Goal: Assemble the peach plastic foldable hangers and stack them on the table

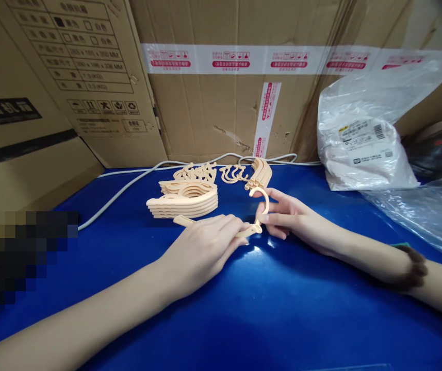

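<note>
My left hand [209, 242] is closed round a cream plastic hanger arm [183, 221], which sticks out on both sides of the fingers. In my right hand [288, 214] a cream hanger hook [266, 202] is pinched between thumb and fingers, its curve upward. The hook's lower end meets the end of the arm; whether the two are locked together I cannot tell. Just beyond my left hand lies a stack of hanger arms [184, 206]. Farther back are a heap of small cream hanger parts [195, 171], several loose hooks [233, 174] and another bundle of hanger arms [259, 174].
Cardboard boxes [205, 113] wall off the back and left of the blue table [267, 319]. A white cable [118, 193] runs along the back. At the right stand a white plastic bag [363, 149] with labels and a clear plastic sheet [425, 216].
</note>
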{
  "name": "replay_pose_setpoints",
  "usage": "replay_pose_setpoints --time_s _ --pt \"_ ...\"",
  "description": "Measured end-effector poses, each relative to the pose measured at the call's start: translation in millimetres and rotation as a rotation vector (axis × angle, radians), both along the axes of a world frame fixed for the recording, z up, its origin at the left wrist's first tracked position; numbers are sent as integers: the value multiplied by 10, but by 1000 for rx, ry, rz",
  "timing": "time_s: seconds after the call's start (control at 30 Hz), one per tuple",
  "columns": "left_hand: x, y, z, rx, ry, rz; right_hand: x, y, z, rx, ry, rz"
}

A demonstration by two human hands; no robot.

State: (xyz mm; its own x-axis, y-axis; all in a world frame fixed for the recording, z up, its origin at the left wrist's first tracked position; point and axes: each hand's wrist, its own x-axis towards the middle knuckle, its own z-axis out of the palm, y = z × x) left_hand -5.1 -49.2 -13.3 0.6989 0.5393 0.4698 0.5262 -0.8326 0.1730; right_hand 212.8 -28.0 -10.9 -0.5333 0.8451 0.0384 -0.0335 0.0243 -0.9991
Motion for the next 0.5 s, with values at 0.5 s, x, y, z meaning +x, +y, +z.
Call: replay_pose_setpoints --time_s 0.5 --pt "-37 12 24 -10 -29 -76 58 60 1 -120 102 103"
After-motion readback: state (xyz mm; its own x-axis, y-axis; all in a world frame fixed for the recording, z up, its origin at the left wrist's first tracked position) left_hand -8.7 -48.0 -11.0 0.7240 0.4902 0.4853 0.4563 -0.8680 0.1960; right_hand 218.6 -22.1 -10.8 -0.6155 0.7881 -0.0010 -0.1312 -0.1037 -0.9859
